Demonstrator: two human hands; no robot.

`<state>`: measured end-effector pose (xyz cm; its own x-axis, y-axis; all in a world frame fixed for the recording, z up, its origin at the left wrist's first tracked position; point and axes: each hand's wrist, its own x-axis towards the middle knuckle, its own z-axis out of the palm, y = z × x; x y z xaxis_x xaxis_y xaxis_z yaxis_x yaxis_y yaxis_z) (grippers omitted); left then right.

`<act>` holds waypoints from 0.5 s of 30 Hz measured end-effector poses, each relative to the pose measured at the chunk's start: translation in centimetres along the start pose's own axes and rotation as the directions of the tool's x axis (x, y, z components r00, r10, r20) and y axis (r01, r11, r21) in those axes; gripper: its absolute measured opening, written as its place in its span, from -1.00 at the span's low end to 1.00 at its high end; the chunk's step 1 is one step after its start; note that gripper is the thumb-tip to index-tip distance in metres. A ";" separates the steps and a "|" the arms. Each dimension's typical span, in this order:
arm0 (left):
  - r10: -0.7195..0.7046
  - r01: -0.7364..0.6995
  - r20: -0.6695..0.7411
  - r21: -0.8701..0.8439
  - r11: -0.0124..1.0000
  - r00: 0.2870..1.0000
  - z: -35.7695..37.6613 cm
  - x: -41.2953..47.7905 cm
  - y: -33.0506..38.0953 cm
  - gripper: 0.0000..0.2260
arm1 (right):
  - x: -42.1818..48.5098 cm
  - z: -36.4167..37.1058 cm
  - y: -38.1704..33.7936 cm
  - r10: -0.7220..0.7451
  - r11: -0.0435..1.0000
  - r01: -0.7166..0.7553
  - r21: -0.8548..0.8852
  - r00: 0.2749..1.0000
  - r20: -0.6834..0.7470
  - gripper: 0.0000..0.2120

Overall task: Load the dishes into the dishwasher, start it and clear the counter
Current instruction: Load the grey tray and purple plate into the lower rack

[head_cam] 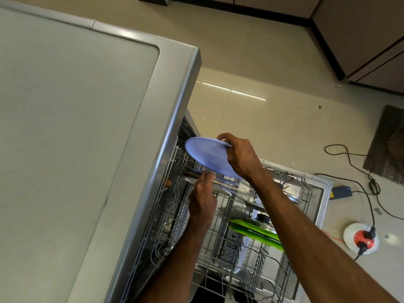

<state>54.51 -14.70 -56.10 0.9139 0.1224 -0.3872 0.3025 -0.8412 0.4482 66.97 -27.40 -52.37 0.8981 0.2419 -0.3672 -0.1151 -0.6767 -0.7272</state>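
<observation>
Currently, the right hand (239, 156) grasps the lavender plate (205, 156) by its rim, tilted above the dishwasher's pulled-out rack (273, 265); the left hand (202, 195) reaches beneath to a white dish (225, 191); its grip cannot be determined.

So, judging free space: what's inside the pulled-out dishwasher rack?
Standing in the rack are green flat items and a black-knobbed lid; the right forearm covers whatever lies beneath it.
</observation>
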 end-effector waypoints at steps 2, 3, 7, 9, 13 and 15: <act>0.001 -0.001 -0.009 0.008 1.000 1.000 -0.2 0.0 0.2 -0.47 | -0.1 0.2 -0.6 -0.018 1.000 0.018 -0.020 0.999 0.042 -0.53; 0.001 -0.001 -0.010 0.008 1.000 1.000 -0.4 -0.1 0.4 -0.48 | -0.3 0.2 -0.8 -0.031 0.999 0.033 -0.031 0.998 0.056 -0.51; 0.005 -0.005 -0.011 -0.005 1.000 1.000 -0.6 -0.2 0.6 -0.49 | -0.3 0.8 -1.1 -0.078 0.995 0.087 -0.051 0.986 0.146 -0.50; 0.008 -0.008 -0.011 -0.007 1.000 1.000 -0.6 -0.2 0.6 -0.49 | -0.1 1.4 -1.1 -0.095 0.992 0.109 -0.067 0.978 0.186 -0.53; 0.024 -0.024 -0.018 0.004 1.000 1.000 -0.6 -0.3 0.5 -0.47 | 0.6 2.5 -1.7 -0.086 0.990 0.111 -0.092 0.966 0.245 -0.54; 0.025 -0.025 -0.011 0.004 1.000 1.000 -0.7 -0.2 0.6 -0.49 | 1.0 2.6 -1.7 -0.059 0.987 0.097 -0.129 0.960 0.273 -0.49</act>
<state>54.67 -14.84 -55.14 0.9240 0.1070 -0.3671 0.2785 -0.8462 0.4542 66.97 -24.17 -53.03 0.7532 0.4621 -0.4681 0.0288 -0.7342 -0.6783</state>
